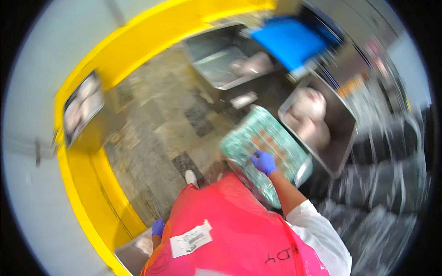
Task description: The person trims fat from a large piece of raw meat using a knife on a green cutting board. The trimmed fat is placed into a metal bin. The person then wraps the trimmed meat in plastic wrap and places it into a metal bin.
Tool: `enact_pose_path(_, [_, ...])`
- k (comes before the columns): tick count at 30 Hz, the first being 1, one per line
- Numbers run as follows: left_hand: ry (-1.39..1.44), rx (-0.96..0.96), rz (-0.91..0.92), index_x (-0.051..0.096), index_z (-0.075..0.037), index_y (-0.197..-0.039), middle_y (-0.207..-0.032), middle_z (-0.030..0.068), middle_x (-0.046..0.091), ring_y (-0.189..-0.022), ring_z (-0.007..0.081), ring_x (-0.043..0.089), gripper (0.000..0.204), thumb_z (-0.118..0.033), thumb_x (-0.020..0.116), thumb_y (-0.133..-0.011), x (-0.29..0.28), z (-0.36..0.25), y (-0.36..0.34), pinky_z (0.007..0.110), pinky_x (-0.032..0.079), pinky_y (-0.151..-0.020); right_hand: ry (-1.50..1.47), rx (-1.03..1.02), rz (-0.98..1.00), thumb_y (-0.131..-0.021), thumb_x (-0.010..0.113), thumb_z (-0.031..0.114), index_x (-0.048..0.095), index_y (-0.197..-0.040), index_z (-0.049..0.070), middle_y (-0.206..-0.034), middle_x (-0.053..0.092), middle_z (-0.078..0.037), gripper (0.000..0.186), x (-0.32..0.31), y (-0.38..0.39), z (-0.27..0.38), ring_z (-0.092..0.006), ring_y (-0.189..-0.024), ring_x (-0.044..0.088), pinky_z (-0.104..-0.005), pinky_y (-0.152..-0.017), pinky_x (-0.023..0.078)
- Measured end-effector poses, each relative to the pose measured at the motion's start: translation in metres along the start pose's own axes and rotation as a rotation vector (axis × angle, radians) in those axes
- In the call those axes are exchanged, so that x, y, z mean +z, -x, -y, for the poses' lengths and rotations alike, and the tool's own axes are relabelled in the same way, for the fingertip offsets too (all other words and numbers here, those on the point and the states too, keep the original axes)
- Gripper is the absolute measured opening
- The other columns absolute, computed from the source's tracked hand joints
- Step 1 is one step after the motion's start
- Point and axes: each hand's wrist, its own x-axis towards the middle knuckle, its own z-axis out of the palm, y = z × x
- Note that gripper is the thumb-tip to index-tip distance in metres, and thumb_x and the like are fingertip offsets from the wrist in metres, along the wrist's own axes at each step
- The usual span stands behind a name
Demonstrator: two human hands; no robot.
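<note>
The gloved fingers (254, 158) of the right hand (264, 163) looked curled at the upper face of a teal wrapped package (288, 154), but blur hid whether they were clamped on its wrap or only just above it, so we could not tell. Nor could we tell whether those of the left hand (158, 227), well off to their lower left beside a pink-red plastic covering (244, 230), were apart or together. If the right fingers had only a pinch of film, we judged, it could have torn or slipped, because the wrap looked slick and the package bulky for one hand. To their right, the package's edge lay close to a metal bin (341, 124) of pale pink lumps (312, 115), and a knock there could have split the wrap. The package spread out around the right fingers, broad, blocky and roughly rectangular, with streaks of glare and brownish patches just beyond the fingertips. Farther left of them, a white shoe (191, 177) stood on the mottled floor (152, 110), where a dropped load could have landed.
</note>
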Motion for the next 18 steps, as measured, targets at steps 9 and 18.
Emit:
enact_pose_path(9, [-0.121, 0.289, 0.203, 0.072, 0.009, -0.103, -0.098, 0.0258, 0.075, -0.088, 0.0371, 0.072, 0.050, -0.039, 0.056, -0.100, -0.094, -0.236, -0.220, 0.045, 0.054, -0.085, 0.003, 0.820, -0.695, -0.081, 0.084, 0.030, 0.062, -0.105, 0.002, -0.107, 0.066, -0.026, 0.043, 0.021, 0.177, -0.128, -0.0448, -0.098, 0.066, -0.0533, -0.084, 0.053])
enact_pose_path(18, [-0.001, 0.663, 0.270, 0.056, 0.007, -0.144, -0.144, 0.0256, 0.062, -0.133, 0.0344, 0.060, 0.069, -0.041, 0.072, -0.097, -0.002, -0.575, -0.189, 0.039, 0.045, -0.112, -0.258, 1.197, -0.770, -0.081, 0.073, 0.027, 0.063, -0.116, -0.002, -0.108, 0.071, -0.028, 0.047, 0.054, 0.192, -0.170, -0.0477, -0.102, 0.068, -0.0528, -0.091, 0.054])
